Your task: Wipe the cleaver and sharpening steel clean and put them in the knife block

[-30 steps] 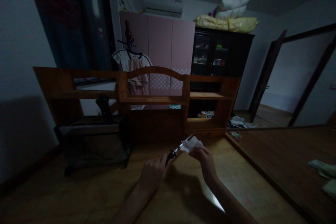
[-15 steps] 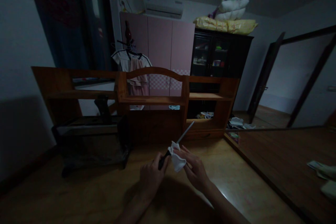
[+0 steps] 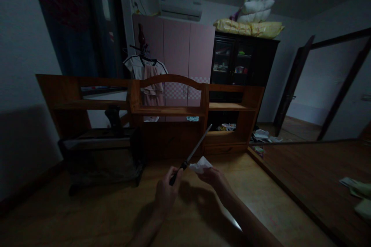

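Observation:
My left hand [image 3: 168,191] is closed around the black handle of a honing steel [image 3: 199,144], whose long thin grey rod points up and away to the right. To the right of the handle, my right hand [image 3: 213,177] pinches a crumpled white tissue [image 3: 202,165]. The tissue is close beside the base of the rod; whether they touch I cannot tell. Left of my hands stands a dark box-like holder [image 3: 100,158] with a thick black handle [image 3: 114,119] sticking up from its top.
Both hands are above a light wooden desktop [image 3: 116,212]. A wooden shelf unit [image 3: 171,111] runs along its back. Beyond are a pink wardrobe [image 3: 176,46], a black cabinet [image 3: 246,61] and an open door [image 3: 292,85]. Yellowish cloths [image 3: 359,189] lie at the far right.
The tissue was wrapped against the rod near the handle; now my right hand holds it off to the right side. The rod has shifted slightly left and upward.

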The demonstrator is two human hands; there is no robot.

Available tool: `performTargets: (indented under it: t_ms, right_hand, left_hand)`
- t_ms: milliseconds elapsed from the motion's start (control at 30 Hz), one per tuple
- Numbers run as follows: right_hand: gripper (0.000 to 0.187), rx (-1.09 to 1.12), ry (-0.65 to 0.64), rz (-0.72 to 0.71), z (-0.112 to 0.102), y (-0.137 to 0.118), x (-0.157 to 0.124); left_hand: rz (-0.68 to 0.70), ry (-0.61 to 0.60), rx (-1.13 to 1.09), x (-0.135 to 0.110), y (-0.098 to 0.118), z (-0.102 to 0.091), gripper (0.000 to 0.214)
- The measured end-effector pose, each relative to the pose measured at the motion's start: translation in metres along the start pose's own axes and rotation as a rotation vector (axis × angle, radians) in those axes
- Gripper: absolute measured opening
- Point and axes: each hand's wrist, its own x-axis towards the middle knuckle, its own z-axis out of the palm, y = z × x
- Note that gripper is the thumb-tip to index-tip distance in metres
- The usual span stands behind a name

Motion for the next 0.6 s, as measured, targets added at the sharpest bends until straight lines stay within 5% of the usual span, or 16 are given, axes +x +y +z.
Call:
performTargets:
  t_ms: [233, 367, 600]
  right_hand:
    - [0.031, 0.163, -0.253, 0.043, 0.014, 0.006, -0.009]
    - [0.033, 0.206, -0.227, 0.046, 0.008, 0.003, -0.006]
    - [0.010, 0.322, -0.167, 0.035, 0.000, -0.007, -0.007]
  left_hand:
    - [-0.043, -0.187, -0.223, -0.006, -0.002, 0.017, 0.038]
    - [-0.120, -0.131, -0.331, -0.001, -0.006, 0.020, 0.043]
    - [-0.345, 0.089, -0.457, 0.020, -0.030, -0.001, 0.048]
